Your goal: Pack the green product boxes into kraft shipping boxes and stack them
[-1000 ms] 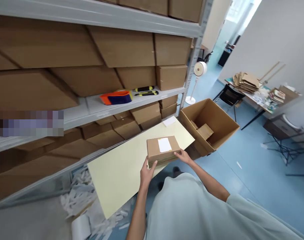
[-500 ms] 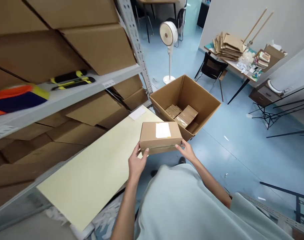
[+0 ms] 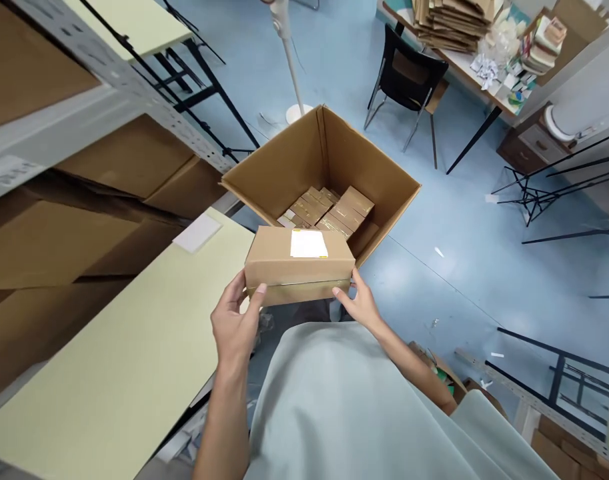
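Observation:
Between my two hands is a small brown cardboard box (image 3: 299, 270) with a white label on top and a taped seam along its side. My left hand (image 3: 237, 320) grips its left end, thumb on the near face. At the right end, my right hand (image 3: 357, 300) holds the near corner, fingers partly hidden behind it. Just beyond stands a large open carton (image 3: 379, 157) with several smaller brown boxes (image 3: 351, 210) inside. The held box overlaps the carton's near edge in view; whether they touch I cannot tell.
A pale yellow tabletop (image 3: 134, 347) with a white paper pad (image 3: 198, 232) runs along the left, beside metal shelving (image 3: 84, 127) full of cartons. Farther off are a fan stand (image 3: 289, 60), a black chair (image 3: 409, 70) and a cluttered table (image 3: 464, 60). A black metal frame (image 3: 549, 360) lies right.
My view has shifted forward and down, so the large carton appears bigger and closer. Both hands still hold the small box, now nearer the carton's opening.

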`<state>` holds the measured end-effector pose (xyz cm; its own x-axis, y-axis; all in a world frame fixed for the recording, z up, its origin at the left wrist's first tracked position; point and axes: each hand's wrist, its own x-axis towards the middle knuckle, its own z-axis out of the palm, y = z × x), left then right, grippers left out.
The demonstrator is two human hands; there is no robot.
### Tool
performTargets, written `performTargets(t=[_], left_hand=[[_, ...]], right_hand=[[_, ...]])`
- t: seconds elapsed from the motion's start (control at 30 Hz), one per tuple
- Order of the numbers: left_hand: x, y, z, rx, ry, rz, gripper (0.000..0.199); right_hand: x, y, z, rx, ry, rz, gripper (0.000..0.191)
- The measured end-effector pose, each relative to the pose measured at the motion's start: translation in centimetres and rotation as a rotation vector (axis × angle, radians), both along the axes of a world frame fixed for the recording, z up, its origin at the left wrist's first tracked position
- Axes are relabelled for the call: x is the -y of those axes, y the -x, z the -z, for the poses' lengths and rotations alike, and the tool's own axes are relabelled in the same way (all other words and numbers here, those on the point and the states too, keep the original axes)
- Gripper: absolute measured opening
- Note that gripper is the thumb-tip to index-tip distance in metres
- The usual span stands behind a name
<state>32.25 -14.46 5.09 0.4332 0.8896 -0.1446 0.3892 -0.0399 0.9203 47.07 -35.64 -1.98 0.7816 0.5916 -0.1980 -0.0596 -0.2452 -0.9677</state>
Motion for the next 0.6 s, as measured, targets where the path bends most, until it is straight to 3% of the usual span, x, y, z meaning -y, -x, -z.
performTargets(t=[0.17, 0.4, 0.5, 0.6], left_hand=[[-3.6, -7.5, 0.4, -0.153, -0.155, 0.186, 0.068], [-10.6, -19.4, 4.5, -0.155, -0.071, 0.473, 0.074], [-13.3, -23.7, 5.9, -0.207, -0.110, 0.532, 0.070], [-16.0, -27.3, 7.8, -0.302, -0.112, 0.520, 0.068]], right_hand=[[-2.5, -5.0, 0.7, -0.182, -0.050, 0.097, 0.074], [-6.5, -12.2, 0.8, -0.285, -0.004, 0.279, 0.076], [-8.8, -15.5, 1.1, -0.330, 0.017, 0.293, 0.075], [-11.4, -18.9, 2.7, -0.400, 0.047, 0.257, 0.076]])
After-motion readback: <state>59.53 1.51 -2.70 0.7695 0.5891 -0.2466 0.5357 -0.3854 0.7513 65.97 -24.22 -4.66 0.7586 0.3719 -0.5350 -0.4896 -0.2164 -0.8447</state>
